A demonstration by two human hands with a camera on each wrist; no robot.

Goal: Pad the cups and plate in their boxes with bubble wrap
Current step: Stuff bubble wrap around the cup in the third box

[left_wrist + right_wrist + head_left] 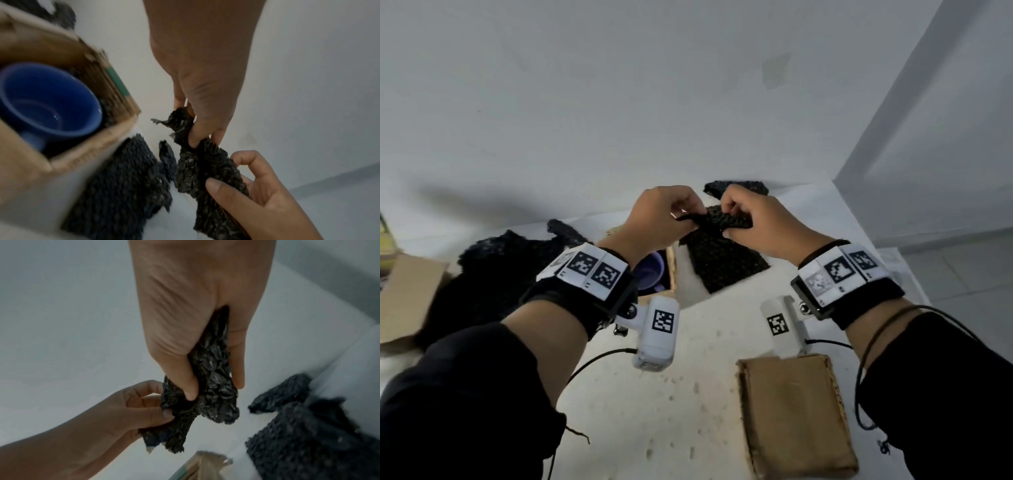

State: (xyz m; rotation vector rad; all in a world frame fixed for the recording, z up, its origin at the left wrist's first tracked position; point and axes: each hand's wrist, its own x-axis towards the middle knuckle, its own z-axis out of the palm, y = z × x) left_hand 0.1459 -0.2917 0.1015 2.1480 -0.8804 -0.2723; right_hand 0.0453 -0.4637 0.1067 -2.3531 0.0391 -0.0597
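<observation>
Both my left hand [654, 219] and right hand [760, 222] pinch the black bubble wrap strip [726, 219], held crosswise just beyond the blue cup's box [115, 91], nearest my left.

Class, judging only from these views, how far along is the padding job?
Done: the blue cup sits in its open box, dark wrap at its side. In hand: left hand and right hand both pinch a black bubble wrap strip. Left: placing it; more wrap lies on the table; no plate is visible.
</observation>
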